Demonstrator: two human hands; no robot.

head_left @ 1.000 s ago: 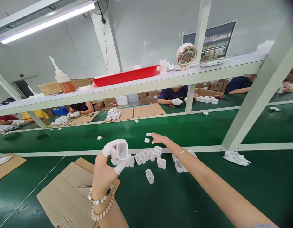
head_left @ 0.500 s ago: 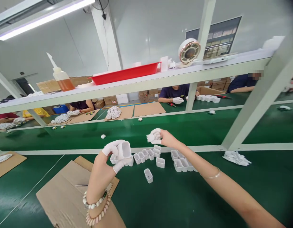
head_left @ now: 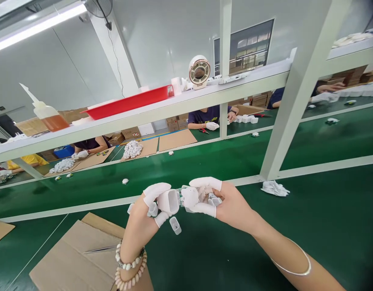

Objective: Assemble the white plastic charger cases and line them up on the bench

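My left hand (head_left: pixel 150 198), in white finger cots, grips a small white plastic case (head_left: pixel 168 202) with its open end facing right. Opposite it, my right hand (head_left: pixel 215 196) pinches a white rounded part with a green circuit board edge (head_left: pixel 190 197). The board's edge is right at the mouth of the case; whether it has entered I cannot tell. On the green bench below lies a loose white case (head_left: pixel 175 225). More white cases (head_left: pixel 215 200) show partly behind my right hand, and others behind my left fingers.
Tweezers (head_left: pixel 100 249) lie on cardboard (head_left: pixel 68 258) at the left. A shelf post (head_left: pixel 291 97) rises at the right, near crumpled white gloves (head_left: pixel 275 188). Small white parts (head_left: pixel 125 181) sit on the green belt (head_left: pixel 156 173) beyond. Across it, co-workers' gloved hands (head_left: pixel 212 126) are at work.
My right hand has come down and toward my left hand, bringing the white part with the circuit board up to the case's mouth. The view has swung to the right.
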